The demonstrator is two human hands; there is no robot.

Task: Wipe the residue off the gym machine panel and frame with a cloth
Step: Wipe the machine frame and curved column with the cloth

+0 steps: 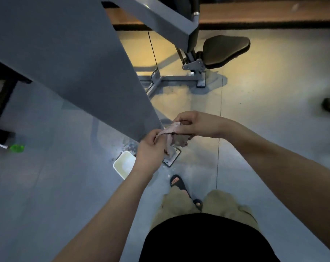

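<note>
Cloth (169, 131), one, gripped by left hand (151, 150), right hand (198, 124)

cloth (171, 136) between both hands, panel (66, 59) behind left, tub (120, 166) on floor (47, 186) below

Grey floor (47, 186) with a seam running near to far. A white tub (123, 164) sits just left of a bolted foot plate (172, 156), specks scattered beside them. A green object (16, 148) lies at the left edge. The machine base (179, 78) stands farther off, and sandals (177, 182) stand near.
</note>
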